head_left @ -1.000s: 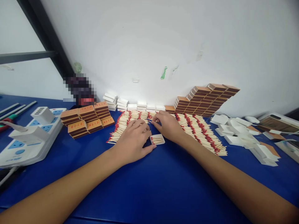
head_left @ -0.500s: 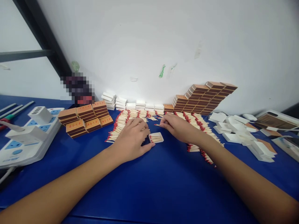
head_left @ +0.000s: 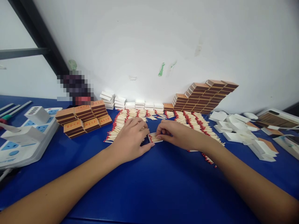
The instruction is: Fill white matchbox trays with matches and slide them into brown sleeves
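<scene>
Change: right hand [head_left: 178, 134] back from the match rows [head_left: 198, 124] to the tray [head_left: 153, 138] | Hands: left hand [head_left: 130, 138] palm down, thumb and curled fingers clamping tray's left end; right fingertips bunched at its right end, pinch contents unclear | Tray: on bench [head_left: 163, 180] between hands, long axis left-right, match heads left.
</scene>
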`<state>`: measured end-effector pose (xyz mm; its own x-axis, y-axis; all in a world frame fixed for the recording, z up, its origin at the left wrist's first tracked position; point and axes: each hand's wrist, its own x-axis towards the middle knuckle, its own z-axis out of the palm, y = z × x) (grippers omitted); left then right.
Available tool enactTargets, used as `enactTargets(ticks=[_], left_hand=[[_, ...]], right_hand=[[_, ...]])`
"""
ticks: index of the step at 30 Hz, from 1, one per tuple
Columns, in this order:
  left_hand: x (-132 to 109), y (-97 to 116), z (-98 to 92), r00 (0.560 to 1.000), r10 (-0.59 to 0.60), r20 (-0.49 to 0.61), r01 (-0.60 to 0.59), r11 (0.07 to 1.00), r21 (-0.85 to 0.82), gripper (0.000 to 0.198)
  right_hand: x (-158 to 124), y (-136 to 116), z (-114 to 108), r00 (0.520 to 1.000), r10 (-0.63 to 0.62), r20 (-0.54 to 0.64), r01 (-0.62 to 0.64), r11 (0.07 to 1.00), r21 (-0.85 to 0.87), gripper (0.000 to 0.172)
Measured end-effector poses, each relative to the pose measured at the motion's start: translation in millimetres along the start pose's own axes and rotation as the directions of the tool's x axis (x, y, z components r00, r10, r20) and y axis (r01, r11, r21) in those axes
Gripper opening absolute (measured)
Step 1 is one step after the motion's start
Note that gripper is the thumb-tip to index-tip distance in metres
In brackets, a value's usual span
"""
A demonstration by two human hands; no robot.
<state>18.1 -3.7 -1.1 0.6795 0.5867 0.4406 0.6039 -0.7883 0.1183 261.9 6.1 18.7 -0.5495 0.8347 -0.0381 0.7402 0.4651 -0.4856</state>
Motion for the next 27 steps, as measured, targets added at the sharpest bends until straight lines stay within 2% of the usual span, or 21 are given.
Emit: enactTargets(ticks=[7,10,14,20,27], left_hand=[[-0.1,0.6,0.2,1.000,0.000,0.001,0.000,1.000,-0.002,0.026],[-0.1,0.5,0.4,1.000,0.001,0.002,-0.001,1.000,0.000,0.025],[-0.9,0.0,0.5,1.000,0.006,0.007,-0.006,1.000,-0.004,0.026],[-2.2,0.9,1.4,1.000,0.010,0.009,-0.010,1.000,0.012,0.029],[-1.3,1.0,1.8,1.000,0.010,0.005,-0.010,1.000,0.015,0.029]], right_hand=[[2.9,-3.3,3.8,0.997,-0.017,-0.076,0.016,1.000,-0.013,0.013],[16.0,-2.5,5.9,0.979,0.003,-0.206,-0.007,1.000,-0.015,0.013],[41.7,4.8,12.3,0.918,0.027,-0.395,-0.089,0.986,-0.139,0.007],[58.7,12.7,21.8,0.913,0.039,-0.405,-0.150,0.957,-0.247,0.010],[44.6,23.1,16.9,0.915,0.025,-0.403,-0.143,0.954,-0.264,0.012]])
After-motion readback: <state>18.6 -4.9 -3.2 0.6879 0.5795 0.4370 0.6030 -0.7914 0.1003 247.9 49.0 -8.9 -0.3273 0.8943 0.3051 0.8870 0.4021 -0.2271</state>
